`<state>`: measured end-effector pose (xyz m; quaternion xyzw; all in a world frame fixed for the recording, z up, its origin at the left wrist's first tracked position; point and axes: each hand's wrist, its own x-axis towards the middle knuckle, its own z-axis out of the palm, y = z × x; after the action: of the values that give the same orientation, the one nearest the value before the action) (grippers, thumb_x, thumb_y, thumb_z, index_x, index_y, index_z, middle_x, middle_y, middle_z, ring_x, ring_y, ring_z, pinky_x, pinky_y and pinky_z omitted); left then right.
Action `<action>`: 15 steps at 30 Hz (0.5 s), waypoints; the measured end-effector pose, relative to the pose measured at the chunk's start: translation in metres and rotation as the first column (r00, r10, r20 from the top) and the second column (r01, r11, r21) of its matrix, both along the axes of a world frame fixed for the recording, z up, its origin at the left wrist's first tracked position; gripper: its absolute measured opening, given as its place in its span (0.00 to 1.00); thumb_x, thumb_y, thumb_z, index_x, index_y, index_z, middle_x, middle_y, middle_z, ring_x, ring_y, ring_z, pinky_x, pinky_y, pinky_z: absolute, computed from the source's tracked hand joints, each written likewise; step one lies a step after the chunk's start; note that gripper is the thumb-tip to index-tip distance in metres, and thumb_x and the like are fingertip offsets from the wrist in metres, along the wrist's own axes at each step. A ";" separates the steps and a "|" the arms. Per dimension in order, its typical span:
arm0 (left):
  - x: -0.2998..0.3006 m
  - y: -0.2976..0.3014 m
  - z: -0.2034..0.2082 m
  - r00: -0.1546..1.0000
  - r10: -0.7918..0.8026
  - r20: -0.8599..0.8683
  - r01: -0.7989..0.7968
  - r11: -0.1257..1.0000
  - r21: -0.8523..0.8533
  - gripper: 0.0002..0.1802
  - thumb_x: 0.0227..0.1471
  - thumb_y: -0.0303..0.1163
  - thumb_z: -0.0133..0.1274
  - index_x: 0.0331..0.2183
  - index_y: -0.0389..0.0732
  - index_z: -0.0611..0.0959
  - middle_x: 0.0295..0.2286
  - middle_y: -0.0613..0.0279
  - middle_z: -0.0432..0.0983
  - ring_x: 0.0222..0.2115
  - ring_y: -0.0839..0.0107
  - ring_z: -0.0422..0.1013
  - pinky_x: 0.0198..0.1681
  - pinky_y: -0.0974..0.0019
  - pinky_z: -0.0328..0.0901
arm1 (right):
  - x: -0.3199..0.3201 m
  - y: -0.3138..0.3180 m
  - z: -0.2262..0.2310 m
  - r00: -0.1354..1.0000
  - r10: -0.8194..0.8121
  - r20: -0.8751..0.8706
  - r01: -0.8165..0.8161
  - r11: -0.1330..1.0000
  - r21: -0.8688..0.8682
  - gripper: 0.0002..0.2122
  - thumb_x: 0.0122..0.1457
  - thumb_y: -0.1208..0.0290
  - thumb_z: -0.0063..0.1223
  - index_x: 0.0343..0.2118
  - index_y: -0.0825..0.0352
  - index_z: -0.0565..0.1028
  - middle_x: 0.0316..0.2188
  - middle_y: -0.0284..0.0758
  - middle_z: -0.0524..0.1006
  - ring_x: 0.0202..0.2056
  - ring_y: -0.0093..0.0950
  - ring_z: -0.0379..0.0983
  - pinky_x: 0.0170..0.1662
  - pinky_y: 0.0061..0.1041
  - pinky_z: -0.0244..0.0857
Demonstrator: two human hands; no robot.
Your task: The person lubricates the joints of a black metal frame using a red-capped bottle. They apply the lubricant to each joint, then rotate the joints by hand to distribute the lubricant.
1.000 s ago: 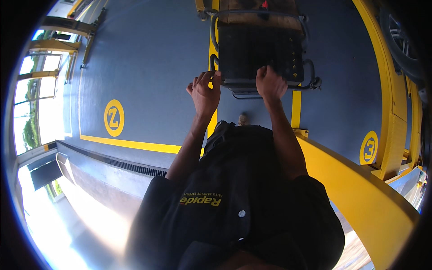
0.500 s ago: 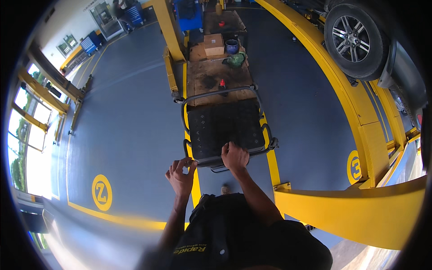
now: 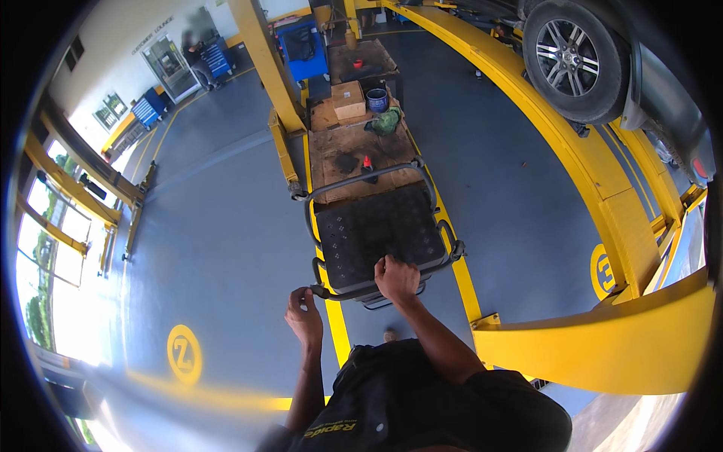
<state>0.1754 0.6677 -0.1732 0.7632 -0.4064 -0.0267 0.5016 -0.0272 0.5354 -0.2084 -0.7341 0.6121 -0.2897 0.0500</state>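
Observation:
A black ribbed case or platform (image 3: 376,233) sits in a tubular black frame (image 3: 352,292) in front of me, over the floor. My right hand (image 3: 397,279) is closed in a fist at its near edge; what the fingers hold, if anything, is hidden. Beside the frame's near left corner my left hand (image 3: 304,318) is curled, thumb to fingers, close to a dark fitting (image 3: 320,291). A small pale spot shows between those fingers, too small to name. Just beyond the frame, a small red-topped bottle (image 3: 367,163) stands on a stained brown cardboard surface (image 3: 331,151).
A cardboard box (image 3: 349,101), a blue tin (image 3: 377,99) and a green cloth (image 3: 385,122) lie farther along. Yellow lift posts (image 3: 263,60) and a yellow beam (image 3: 595,346) flank me. A raised car's wheel (image 3: 572,59) hangs at right. Another person (image 3: 197,60) stands far left.
My left hand has drawn slightly back from the frame's corner, its fingers curled tighter. My right fist stays at the case's near edge. The whole view has tilted and shifted a little.

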 end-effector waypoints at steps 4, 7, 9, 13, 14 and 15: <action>-0.027 -0.016 0.014 0.945 -0.110 0.308 0.040 0.974 0.224 0.08 0.64 0.37 0.64 0.42 0.44 0.88 0.33 0.67 0.87 0.39 0.66 0.79 0.53 0.52 0.63 | -0.003 -0.001 0.004 1.000 -0.006 -0.020 0.007 0.999 0.045 0.12 0.63 0.64 0.56 0.23 0.61 0.77 0.18 0.40 0.81 0.21 0.43 0.82 0.31 0.42 0.76; -0.038 -0.004 0.023 0.938 -0.150 0.312 0.058 0.957 0.285 0.11 0.62 0.38 0.66 0.44 0.48 0.88 0.31 0.71 0.86 0.45 0.68 0.76 0.57 0.51 0.56 | -0.002 -0.001 0.005 1.000 -0.001 -0.015 0.002 0.997 0.072 0.12 0.64 0.64 0.55 0.23 0.61 0.77 0.18 0.40 0.81 0.21 0.43 0.81 0.32 0.42 0.76; -0.033 0.007 0.021 0.950 -0.115 0.290 0.024 0.954 0.300 0.15 0.58 0.36 0.69 0.47 0.50 0.86 0.41 0.68 0.84 0.49 0.65 0.74 0.56 0.51 0.58 | -0.003 -0.001 0.003 1.000 0.001 -0.006 0.000 0.998 0.060 0.13 0.64 0.64 0.55 0.23 0.61 0.77 0.18 0.40 0.81 0.21 0.43 0.81 0.32 0.43 0.76; -0.019 0.016 0.008 0.954 0.016 0.300 -0.089 0.968 0.233 0.16 0.58 0.34 0.67 0.48 0.51 0.85 0.53 0.64 0.77 0.54 0.62 0.71 0.56 0.49 0.60 | -0.002 -0.002 -0.003 1.000 -0.013 -0.006 0.013 1.000 -0.001 0.12 0.63 0.64 0.55 0.23 0.61 0.77 0.18 0.40 0.81 0.21 0.43 0.81 0.32 0.43 0.76; -0.010 0.018 0.005 0.961 0.031 0.274 -0.104 0.961 0.255 0.16 0.58 0.34 0.66 0.48 0.51 0.85 0.52 0.64 0.77 0.54 0.62 0.71 0.56 0.49 0.60 | -0.001 -0.001 -0.004 1.000 -0.020 -0.010 0.019 1.000 -0.014 0.12 0.63 0.64 0.55 0.23 0.61 0.77 0.18 0.39 0.81 0.21 0.42 0.81 0.32 0.43 0.76; -0.005 0.018 0.005 0.968 0.046 0.245 -0.115 0.954 0.276 0.16 0.59 0.34 0.66 0.49 0.51 0.85 0.52 0.64 0.77 0.53 0.62 0.71 0.56 0.49 0.60 | -0.002 -0.001 -0.004 1.000 -0.013 -0.008 0.013 1.000 -0.007 0.12 0.63 0.64 0.55 0.23 0.61 0.77 0.18 0.39 0.81 0.20 0.42 0.81 0.32 0.43 0.76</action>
<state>0.1702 0.6853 -0.1679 0.8419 -0.4231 0.0259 0.3339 -0.0289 0.5340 -0.2122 -0.7315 0.6159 -0.2892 0.0433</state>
